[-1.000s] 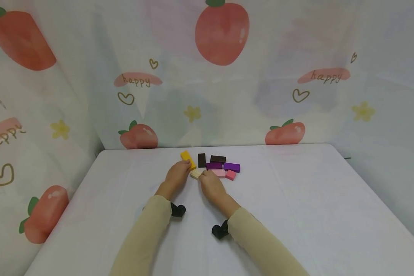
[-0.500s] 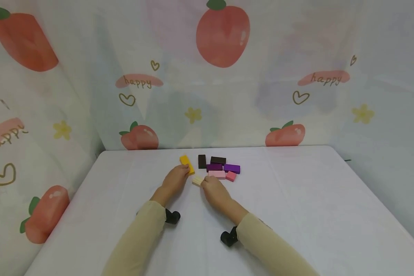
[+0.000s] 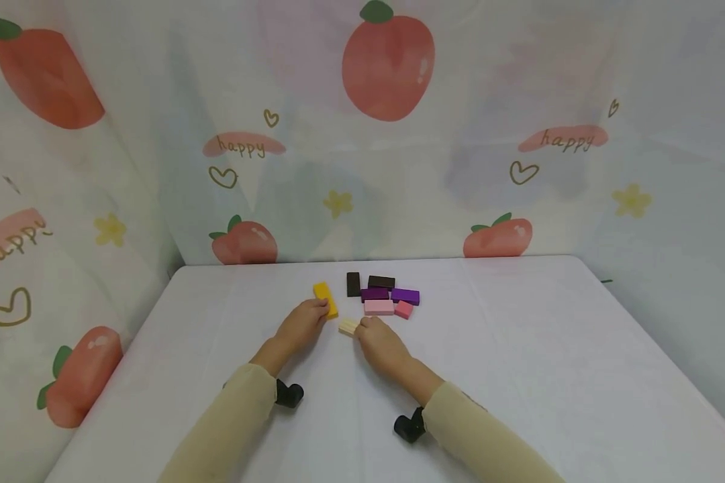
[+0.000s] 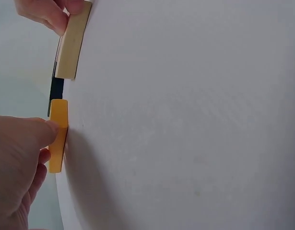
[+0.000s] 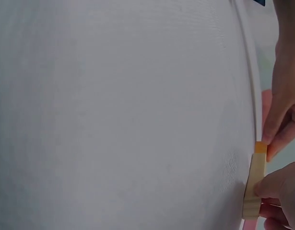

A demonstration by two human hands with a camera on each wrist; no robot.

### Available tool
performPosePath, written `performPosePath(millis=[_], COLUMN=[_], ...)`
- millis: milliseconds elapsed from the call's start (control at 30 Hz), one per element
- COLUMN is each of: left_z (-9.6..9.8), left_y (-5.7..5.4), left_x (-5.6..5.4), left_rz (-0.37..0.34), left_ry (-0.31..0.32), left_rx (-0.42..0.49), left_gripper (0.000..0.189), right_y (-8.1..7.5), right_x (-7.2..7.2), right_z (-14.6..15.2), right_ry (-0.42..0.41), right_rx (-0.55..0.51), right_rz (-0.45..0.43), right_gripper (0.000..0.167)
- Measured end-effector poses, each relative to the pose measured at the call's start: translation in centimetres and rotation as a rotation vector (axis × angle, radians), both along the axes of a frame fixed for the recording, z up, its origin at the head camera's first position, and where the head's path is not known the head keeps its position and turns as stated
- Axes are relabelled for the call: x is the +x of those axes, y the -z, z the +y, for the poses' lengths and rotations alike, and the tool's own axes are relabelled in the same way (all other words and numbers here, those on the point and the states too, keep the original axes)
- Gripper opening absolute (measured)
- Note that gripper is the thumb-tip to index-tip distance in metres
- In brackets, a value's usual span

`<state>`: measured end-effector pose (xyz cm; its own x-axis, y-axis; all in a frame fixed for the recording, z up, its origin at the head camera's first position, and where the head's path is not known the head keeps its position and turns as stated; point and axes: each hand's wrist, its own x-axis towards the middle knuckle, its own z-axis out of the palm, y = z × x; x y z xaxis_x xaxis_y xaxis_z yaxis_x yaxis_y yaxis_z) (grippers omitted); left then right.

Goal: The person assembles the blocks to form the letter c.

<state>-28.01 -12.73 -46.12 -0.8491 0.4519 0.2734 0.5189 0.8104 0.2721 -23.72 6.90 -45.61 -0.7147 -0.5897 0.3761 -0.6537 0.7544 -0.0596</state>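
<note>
My left hand (image 3: 303, 326) pinches a yellow block (image 3: 324, 299) between thumb and fingers; in the left wrist view the thumb lies on the near face of the yellow block (image 4: 58, 139). Just to the right, my right hand (image 3: 384, 345) grips a pale wooden block (image 3: 347, 327), whose left end shows past the fingertips. The right wrist view has the thumb pressed on the wooden block (image 5: 253, 184), with an end of the yellow block (image 5: 260, 147) behind it. A gap separates the two blocks in the head view.
Behind the hands lie two dark blocks (image 3: 353, 284), a dark purple block (image 3: 375, 294), a violet block (image 3: 405, 296), a pink block (image 3: 378, 307) and a small coral block (image 3: 403, 309). They sit on a white-covered table (image 3: 519, 376) before a fruit-print curtain (image 3: 399, 188).
Both hands have drawn back toward the person, bringing the yellow block and the wooden block away from the group. The other blocks have stayed in place.
</note>
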Motion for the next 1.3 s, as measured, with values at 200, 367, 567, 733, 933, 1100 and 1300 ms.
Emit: performPosePath(millis=[200,367,567,733,933,1100,1300], left_z=[-0.1,-0.4,-0.6,-0.7,-0.8,-0.6,-0.8], left_y=[-0.1,0.1,0.0,0.0,0.4,0.5,0.5], left_x=[0.7,1.4,2.2,2.9,3.8,4.4,5.2], left_rz=[-0.028,-0.020,-0.005,0.021,0.052,0.029,0.043], left_ry=[0.011,0.016,0.062,0.091,0.117,0.113,0.124], left_rx=[-0.008,-0.032,-0.042,-0.031,-0.026,-0.055,-0.074], left_gripper=[0.029,0.030,0.029,0.029,0.028,0.031,0.034], right_y=[0.0,0.0,0.1,0.1,-0.2,-0.3,-0.2], right_x=[0.4,0.8,1.1,1.5,2.4,3.1,3.8], right_z=[0.1,0.1,0.3,0.5,0.9,1.3,1.7], right_ry=[0.015,0.001,0.015,0.006,-0.017,-0.029,-0.058], right_rx=[-0.002,-0.013,-0.030,-0.058,-0.074,-0.069,-0.066], right_rz=[-0.015,-0.032,-0.027,-0.038,-0.061,-0.074,-0.065], right_gripper=[0.004,0.005,0.005,0.005,0.004,0.004,0.005])
